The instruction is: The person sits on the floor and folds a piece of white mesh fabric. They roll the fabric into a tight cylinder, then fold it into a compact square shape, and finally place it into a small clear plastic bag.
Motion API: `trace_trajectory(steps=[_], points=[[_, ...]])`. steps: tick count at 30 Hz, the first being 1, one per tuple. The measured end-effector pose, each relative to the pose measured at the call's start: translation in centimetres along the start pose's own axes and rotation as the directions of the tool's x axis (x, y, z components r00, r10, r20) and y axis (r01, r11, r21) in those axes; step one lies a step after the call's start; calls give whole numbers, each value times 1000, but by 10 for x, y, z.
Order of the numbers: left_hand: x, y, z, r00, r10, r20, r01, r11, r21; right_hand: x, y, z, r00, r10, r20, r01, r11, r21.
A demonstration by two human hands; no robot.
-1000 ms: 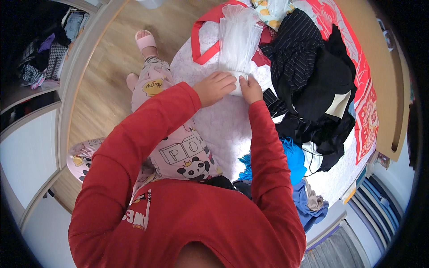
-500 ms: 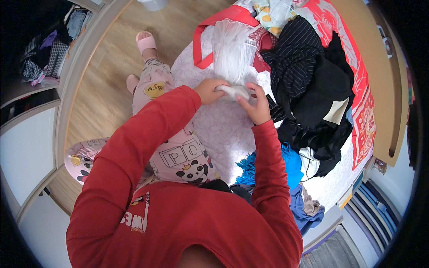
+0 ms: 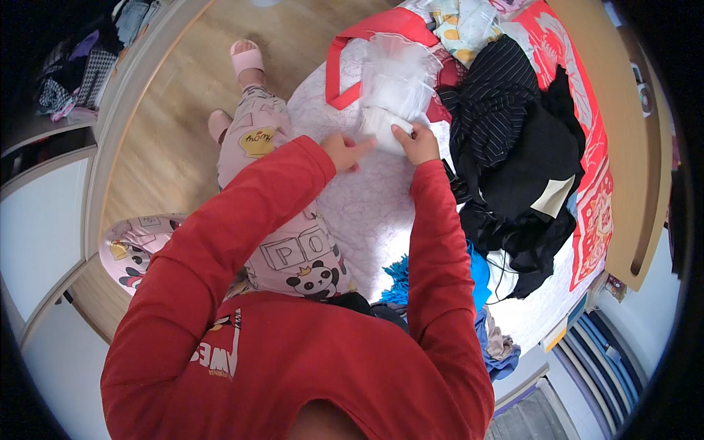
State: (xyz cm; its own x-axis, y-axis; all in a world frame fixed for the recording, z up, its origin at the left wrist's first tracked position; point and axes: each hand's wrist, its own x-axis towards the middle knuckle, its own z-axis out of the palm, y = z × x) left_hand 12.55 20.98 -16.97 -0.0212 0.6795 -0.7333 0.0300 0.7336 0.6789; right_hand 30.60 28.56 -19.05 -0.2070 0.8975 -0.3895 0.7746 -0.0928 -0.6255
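A white sheer tulle garment [image 3: 400,84] lies on the pale patterned bed cover, its ruffled end pointing away from me. Its nearer end is folded into a denser white band. My right hand [image 3: 419,144] pinches the right side of that band between thumb and fingers. At the band's left side is my left hand [image 3: 343,152], slightly blurred, with its index finger stretched toward the fabric. Whether that fingertip touches the cloth I cannot tell.
Right of the garment lies a heap of black clothes [image 3: 506,139]. A red strap [image 3: 336,70] loops at its left. Blue fringed cloth [image 3: 396,279] sits beside my right forearm. A red patterned cloth [image 3: 592,205] covers the bed's far right. Wooden floor [image 3: 176,110] is at left.
The bunched near end of the tulle garment now lies flatter, as a folded band. My left hand has let go of it and moved slightly left. My right hand still grips it.
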Motion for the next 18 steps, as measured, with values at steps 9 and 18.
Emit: trace_trajectory(steps=[9, 18], points=[[12, -11, -6, 878, -176, 445, 393, 796, -460, -44, 17, 30, 905, 128, 405, -213, 962, 172], [-71, -16, -34, 861, 392, 325, -285, 900, -331, -149, -60, -7, 913, -18, 408, -223, 816, 534]])
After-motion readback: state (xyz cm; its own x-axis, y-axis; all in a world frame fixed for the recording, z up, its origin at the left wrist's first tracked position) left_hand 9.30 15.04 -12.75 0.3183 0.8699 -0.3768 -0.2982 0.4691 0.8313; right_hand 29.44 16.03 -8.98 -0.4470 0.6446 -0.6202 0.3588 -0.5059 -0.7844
